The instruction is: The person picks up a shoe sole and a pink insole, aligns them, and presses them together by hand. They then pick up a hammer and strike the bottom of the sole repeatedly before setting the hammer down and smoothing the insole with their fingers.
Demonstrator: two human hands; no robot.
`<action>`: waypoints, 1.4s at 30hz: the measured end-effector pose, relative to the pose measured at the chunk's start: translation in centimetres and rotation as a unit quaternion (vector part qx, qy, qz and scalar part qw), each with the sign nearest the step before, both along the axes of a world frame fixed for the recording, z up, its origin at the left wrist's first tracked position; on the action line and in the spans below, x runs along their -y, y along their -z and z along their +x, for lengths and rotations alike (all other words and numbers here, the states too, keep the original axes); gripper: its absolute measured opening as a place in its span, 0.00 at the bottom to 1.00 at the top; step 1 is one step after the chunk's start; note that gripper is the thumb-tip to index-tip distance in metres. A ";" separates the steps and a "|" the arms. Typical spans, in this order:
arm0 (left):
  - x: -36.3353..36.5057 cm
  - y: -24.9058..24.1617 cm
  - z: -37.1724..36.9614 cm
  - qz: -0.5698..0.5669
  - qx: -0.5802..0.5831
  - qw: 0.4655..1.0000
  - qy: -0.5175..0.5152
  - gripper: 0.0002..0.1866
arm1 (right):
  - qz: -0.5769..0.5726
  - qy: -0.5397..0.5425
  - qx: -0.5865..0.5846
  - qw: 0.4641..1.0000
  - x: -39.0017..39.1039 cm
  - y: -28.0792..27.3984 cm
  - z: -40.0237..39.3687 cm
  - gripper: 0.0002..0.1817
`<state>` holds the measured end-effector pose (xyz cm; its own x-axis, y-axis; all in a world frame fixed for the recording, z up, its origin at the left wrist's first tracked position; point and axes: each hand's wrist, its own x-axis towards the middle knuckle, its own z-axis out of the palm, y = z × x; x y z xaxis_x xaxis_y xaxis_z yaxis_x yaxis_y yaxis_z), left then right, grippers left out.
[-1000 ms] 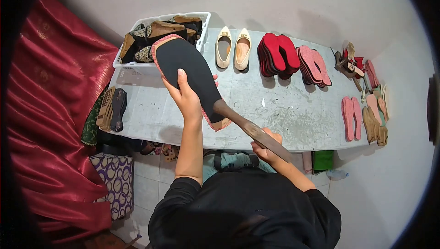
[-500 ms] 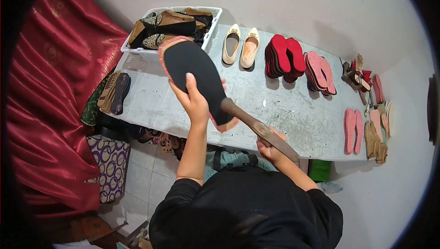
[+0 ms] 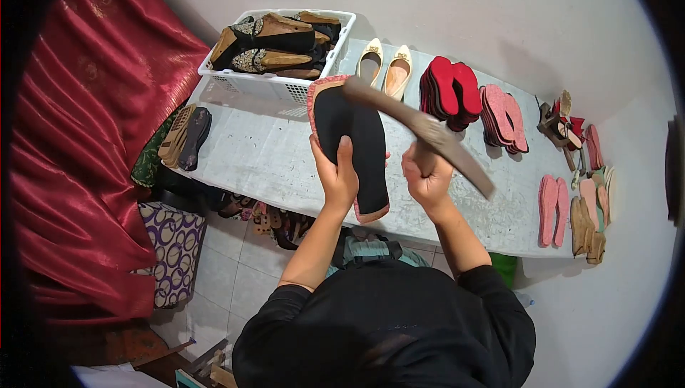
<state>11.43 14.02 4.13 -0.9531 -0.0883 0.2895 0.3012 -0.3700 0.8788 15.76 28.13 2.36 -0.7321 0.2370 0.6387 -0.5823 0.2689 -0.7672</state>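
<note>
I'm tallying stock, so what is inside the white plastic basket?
Inside the white plastic basket are several black shoes, some with glittery patterned toes, fitted over what look like wooden lasts. The basket's floor and anything beneath the top shoes are covered.

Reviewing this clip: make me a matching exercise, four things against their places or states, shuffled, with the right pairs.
Things
1. hammer
2. black sole
3. cream shoes
4. white crate

Places or states
A. between the crate and the red insoles
B. in the right hand
C. holding dark shoes
D. in the left hand

Pairs: 1-B, 2-D, 3-A, 4-C
</note>
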 end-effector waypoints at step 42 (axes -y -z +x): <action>11.4 -2.2 -13.2 -0.002 -0.003 0.996 -0.085 0.22 | 0.173 0.055 0.158 0.971 12.2 -1.0 -3.0 0.13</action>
<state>-1.73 2.60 6.33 -0.9229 -0.2469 0.2955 0.3641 -0.3097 0.8784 12.81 15.94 3.40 -0.8866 0.1357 0.4422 -0.2869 0.5887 -0.7558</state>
